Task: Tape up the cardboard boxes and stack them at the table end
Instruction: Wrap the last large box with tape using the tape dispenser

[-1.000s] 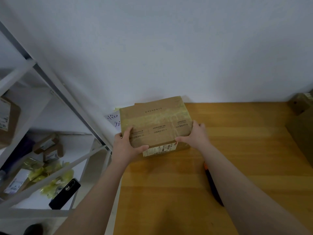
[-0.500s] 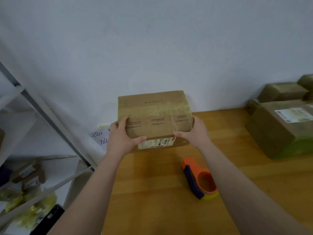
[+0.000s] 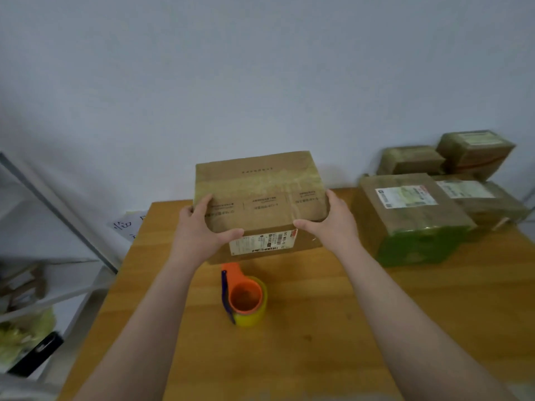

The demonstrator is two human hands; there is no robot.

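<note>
While held over the wooden table point(image 3: 318, 342), just beyond the tape dispenser point(image 3: 244, 296): taped cardboard box point(image 3: 260, 192), clasped at its near corners by left hand point(image 3: 199, 235) and right hand point(image 3: 333, 227). Probably light and stiff; glossy tape maybe slippery, so better to support under the bottom edges.

Head view, forward and downward

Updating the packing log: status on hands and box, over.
Left hand and right hand each hold a side of the taped box. Tape dispenser on table, just nearside. Wrapped boxes stacked to the right.
</note>
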